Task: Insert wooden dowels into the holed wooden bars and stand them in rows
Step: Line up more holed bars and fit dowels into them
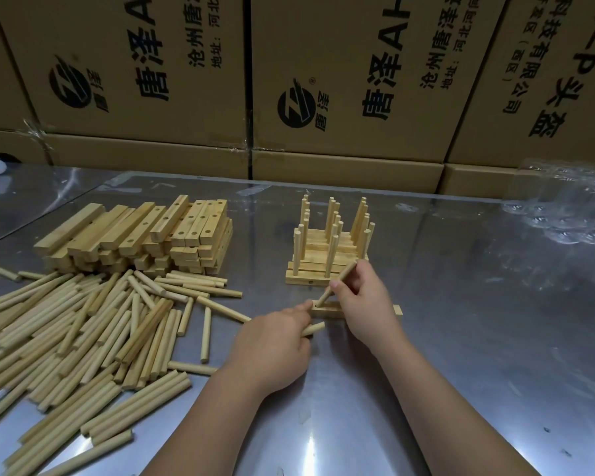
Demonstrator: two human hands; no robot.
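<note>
Closest to us on the steel desk [461, 355], the left hand [272, 341] has its fingers curled around a spare dowel [316, 328], while its forefinger reaches forward and presses on the near end of a holed bar [397, 310] lying flat. Just beside it, the right hand [364, 304] pinches another dowel [342, 276] between thumb and fingers [356, 281]; it is tilted and its lower tip sits at the left hole of the bar. We judge that the step in hand is seating the first dowel in this bar. The next move calls for bringing it upright and pushing it straight down, then filling the other holes, which the hand hides from us. To the left spreads a heap of loose dowels [83, 338], and behind it a stack of holed bars [134, 231]. Behind the hands the finished bars [327, 249] stand close together in rows, dowels up. Farthest, cartons [323, 63] show a round black logo and print: "唐泽", "沧州唐泽", "地址:河北", "科技有限公司", "头盔". Other letters are cut off.
</note>
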